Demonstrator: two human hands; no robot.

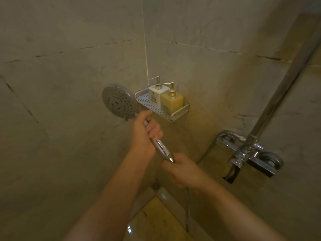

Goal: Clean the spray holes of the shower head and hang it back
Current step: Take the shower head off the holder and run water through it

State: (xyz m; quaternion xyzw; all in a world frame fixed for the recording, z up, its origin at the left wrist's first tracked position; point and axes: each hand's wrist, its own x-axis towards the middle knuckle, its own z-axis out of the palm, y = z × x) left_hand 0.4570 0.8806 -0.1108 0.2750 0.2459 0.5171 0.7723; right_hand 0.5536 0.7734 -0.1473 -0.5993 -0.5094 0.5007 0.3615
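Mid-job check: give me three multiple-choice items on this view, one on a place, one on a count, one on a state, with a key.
1. Where is the wall shelf from the shower head?
A. to its right
B. below it
C. to its left

2. How many pump bottles stand on the shelf?
A. one
B. two
C. three

3. How is the shower head held?
A. by both hands
B. hung up
C. by one hand

Key: 1 A, it sits right of the spray face. 2 B, a white bottle and a yellow bottle. 3 A, left hand and right hand grip the handle.
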